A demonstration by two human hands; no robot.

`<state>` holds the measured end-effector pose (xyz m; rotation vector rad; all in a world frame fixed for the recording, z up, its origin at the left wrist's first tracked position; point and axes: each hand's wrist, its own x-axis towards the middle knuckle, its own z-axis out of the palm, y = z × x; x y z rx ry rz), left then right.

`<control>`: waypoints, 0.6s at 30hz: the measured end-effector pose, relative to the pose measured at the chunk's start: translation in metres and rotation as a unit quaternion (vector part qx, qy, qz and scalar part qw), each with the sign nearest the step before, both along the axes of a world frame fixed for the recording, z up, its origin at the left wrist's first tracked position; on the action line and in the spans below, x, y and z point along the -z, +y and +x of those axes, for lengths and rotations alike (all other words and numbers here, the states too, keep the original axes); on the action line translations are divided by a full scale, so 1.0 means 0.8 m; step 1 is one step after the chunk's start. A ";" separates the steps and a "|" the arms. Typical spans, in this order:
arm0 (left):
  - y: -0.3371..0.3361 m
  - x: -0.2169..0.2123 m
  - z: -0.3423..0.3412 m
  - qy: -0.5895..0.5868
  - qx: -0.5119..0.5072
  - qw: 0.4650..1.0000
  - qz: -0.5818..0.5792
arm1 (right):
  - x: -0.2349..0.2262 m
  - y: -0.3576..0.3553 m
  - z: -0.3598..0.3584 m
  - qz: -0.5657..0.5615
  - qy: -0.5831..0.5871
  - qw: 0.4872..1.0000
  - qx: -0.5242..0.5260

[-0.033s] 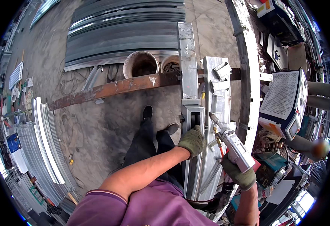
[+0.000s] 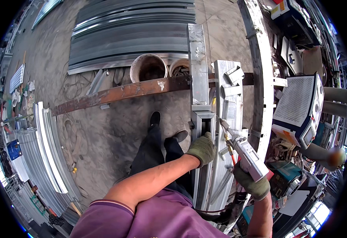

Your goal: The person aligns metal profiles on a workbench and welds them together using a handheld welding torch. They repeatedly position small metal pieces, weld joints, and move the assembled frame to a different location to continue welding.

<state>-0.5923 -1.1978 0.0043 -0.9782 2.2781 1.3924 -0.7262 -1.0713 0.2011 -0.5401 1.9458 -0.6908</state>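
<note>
My right hand [image 2: 252, 182], in a green work glove, is closed round the rear of a silver-grey welding gun [image 2: 249, 155]. Its nozzle points away to the upper left, close to the side of a rectangular metal frame [image 2: 203, 116]. A red hose runs down beside the gun. My left hand [image 2: 202, 150], gloved alike, grips the near part of that frame, just below its dark opening. Beyond the frame, a square steel tube [image 2: 198, 67] extends away in line with it. To the right lies a wider steel beam [image 2: 229, 103] with short offcuts [image 2: 232, 90] on top.
A rusty crossbar [image 2: 134, 91] passes under the tubes. Behind it stand two buckets, the larger one [image 2: 149, 68] at left. Stacked metal sheets [image 2: 130, 39] lie farther off. Long profiles [image 2: 48, 150] lie left. A white-and-blue machine [image 2: 296, 105] and a long pale beam [image 2: 262, 79] stand right.
</note>
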 end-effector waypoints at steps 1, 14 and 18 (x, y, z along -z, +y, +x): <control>0.001 0.004 0.001 0.003 0.004 1.000 -0.009 | 0.000 -0.003 -0.002 -0.005 0.009 1.000 -0.011; -0.020 -0.015 -0.029 -0.113 -0.049 0.989 0.081 | 0.022 -0.067 -0.036 -0.011 -0.005 0.992 -0.127; -0.001 0.024 -0.030 -0.097 -0.076 0.990 0.074 | 0.025 -0.068 -0.035 -0.029 -0.009 0.990 -0.138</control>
